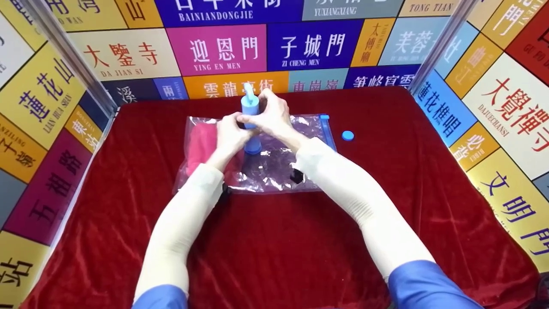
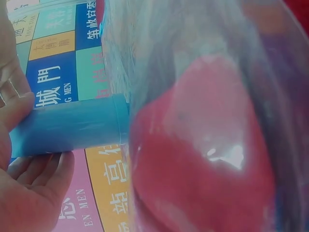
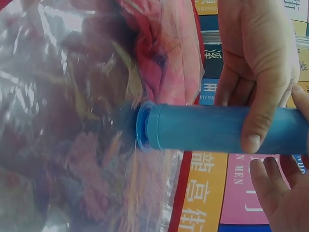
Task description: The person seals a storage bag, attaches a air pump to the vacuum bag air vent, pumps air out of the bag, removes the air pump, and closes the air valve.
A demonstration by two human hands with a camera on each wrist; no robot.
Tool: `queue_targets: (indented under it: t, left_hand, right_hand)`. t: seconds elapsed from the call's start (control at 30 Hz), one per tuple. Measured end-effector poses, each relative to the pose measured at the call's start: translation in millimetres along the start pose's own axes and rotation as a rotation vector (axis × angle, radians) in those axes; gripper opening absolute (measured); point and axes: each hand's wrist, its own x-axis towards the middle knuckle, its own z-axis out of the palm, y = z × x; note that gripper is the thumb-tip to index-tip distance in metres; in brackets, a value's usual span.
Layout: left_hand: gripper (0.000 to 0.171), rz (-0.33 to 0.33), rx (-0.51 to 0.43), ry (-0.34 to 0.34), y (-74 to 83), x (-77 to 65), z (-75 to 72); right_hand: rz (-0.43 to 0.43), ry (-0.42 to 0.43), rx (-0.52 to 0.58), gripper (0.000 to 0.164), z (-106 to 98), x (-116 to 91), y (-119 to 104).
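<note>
A blue cylindrical hand pump (image 1: 252, 143) stands upright over a clear plastic storage bag (image 1: 279, 180). Its lower end meets a blue round valve (image 3: 142, 126) on the film, and the pale blue handle (image 1: 248, 92) sticks up at the top. My left hand (image 1: 230, 134) grips the barrel from the left, its thumb lying along the tube in the right wrist view. From the other side my right hand (image 1: 274, 115) holds the barrel slightly higher up. Folded pink-red cloth (image 1: 201, 143) fills the left part of the bag, seen close through the film in the left wrist view.
Right of the bag, a small blue round cap (image 1: 347, 135) lies on the dark red cloth (image 1: 291, 249) covering the table. A blue zip slider (image 1: 324, 116) sits at the bag's far right corner. Panels with Chinese lettering (image 1: 216, 49) rise behind and at both sides.
</note>
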Motion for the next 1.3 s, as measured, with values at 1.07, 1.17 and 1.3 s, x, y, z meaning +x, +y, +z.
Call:
queue_targets:
  t: [1.07, 1.17, 1.3]
  left_hand:
    - [0.04, 0.012, -0.058, -0.152, 0.3, 2.8, -2.0]
    - [0.041, 0.008, -0.041, -0.148, -0.1, 1.8, -2.4]
    - [0.043, 0.013, 0.011, -0.132, -0.4, 0.9, -2.1]
  right_hand:
    - [-0.136, -0.278, 0.186, 0.064, -17, 4, -1]
    - [-0.144, -0.261, 0.182, 0.061, -16, 3, -2]
    - [-0.157, -0.223, 0.14, 0.057, -14, 2, -2]
